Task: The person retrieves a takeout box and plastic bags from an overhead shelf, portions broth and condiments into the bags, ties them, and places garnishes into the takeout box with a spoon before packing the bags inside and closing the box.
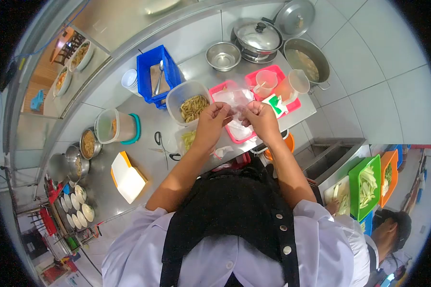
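My right hand [259,118] is closed, its fingertips pinching the gathered part of a clear plastic bag [238,95]. My left hand [212,122] pinches a thin orange-tinged strand that runs toward the bag; its exact kind is too small to tell. Both hands are above a pink tray [244,139] lined with white plastic. Just left of my left hand stands a clear plastic tub [174,97] holding brownish-green pickled pieces [194,108]. A smaller container with pale green pieces [188,138] is partly hidden by my left forearm.
Measuring jugs [265,82] stand in another pink tray. Behind are a steel bowl [222,56], a lidded pan [259,36] and a large pot [305,60]. Leftward are a blue basket [148,62], scissors [164,147] and an open paper box [129,178]. A co-worker [392,229] is at right.
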Demonstrator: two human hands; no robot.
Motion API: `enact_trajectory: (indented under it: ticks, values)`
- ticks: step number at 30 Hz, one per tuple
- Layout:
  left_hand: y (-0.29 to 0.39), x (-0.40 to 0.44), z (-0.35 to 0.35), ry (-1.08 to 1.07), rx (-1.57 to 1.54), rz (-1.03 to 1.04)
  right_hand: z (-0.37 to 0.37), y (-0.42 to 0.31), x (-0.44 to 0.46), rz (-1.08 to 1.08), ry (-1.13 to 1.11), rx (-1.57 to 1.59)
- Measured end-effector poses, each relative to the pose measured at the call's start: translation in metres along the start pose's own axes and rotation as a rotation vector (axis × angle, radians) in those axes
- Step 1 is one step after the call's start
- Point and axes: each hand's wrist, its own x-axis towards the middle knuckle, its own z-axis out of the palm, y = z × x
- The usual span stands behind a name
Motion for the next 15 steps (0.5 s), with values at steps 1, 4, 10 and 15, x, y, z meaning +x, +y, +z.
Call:
enact_trajectory:
  ticks: [1,4,10,15]
  values:
    - [-0.004,0.002,0.0,-0.005,-0.096,-0.037,0.002,0.0,0.001,0.015,0.033,-0.07]
    - [-0.018,0.007,0.0,-0.106,-0.414,-0.145,0.0,0.018,0.008,-0.012,0.05,-0.268]
    - [-0.026,0.009,-0.003,-0.155,-0.665,-0.242,0.001,0.03,0.01,0.131,0.107,0.372]
    - [-0.049,0.045,0.004,0.123,0.034,-0.141,-0.006,0.039,0.01,0.365,-0.033,0.709]
